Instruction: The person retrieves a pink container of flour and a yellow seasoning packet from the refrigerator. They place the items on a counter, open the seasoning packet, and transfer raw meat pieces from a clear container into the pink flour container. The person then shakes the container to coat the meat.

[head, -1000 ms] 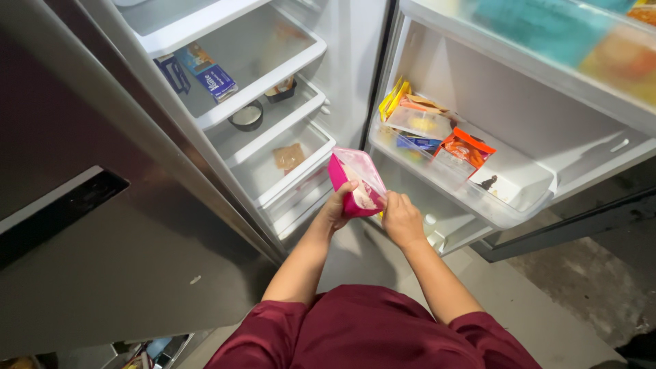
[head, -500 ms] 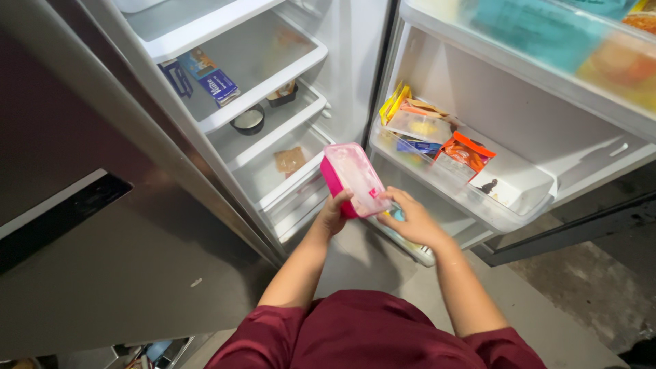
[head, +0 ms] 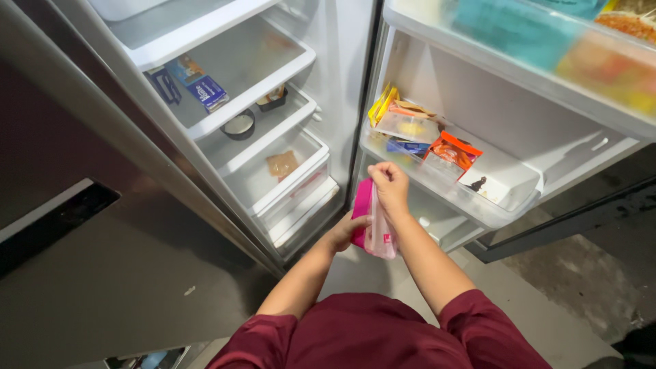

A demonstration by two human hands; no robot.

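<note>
A pink box (head: 361,212) with a clear plastic lid or wrap (head: 381,239) hangs upright in front of an open fridge. My left hand (head: 346,232) grips its lower edge from below. My right hand (head: 389,184) is closed on its top, fingers curled over the clear part. Both hands sit just before the door shelf (head: 437,188) that holds an orange packet (head: 447,154), a yellow packet (head: 381,104) and a white carton (head: 502,179).
The fridge's inner shelves (head: 246,102) carry a blue packet (head: 207,91), a dark round tub (head: 240,125) and a brown item in a drawer (head: 282,164). The grey left door (head: 102,260) stands open at my left. An upper door bin (head: 547,55) holds blurred coloured packs.
The pink box has turned from lying tilted flat to standing on edge and dropped lower. My right hand moved from its side up onto its top.
</note>
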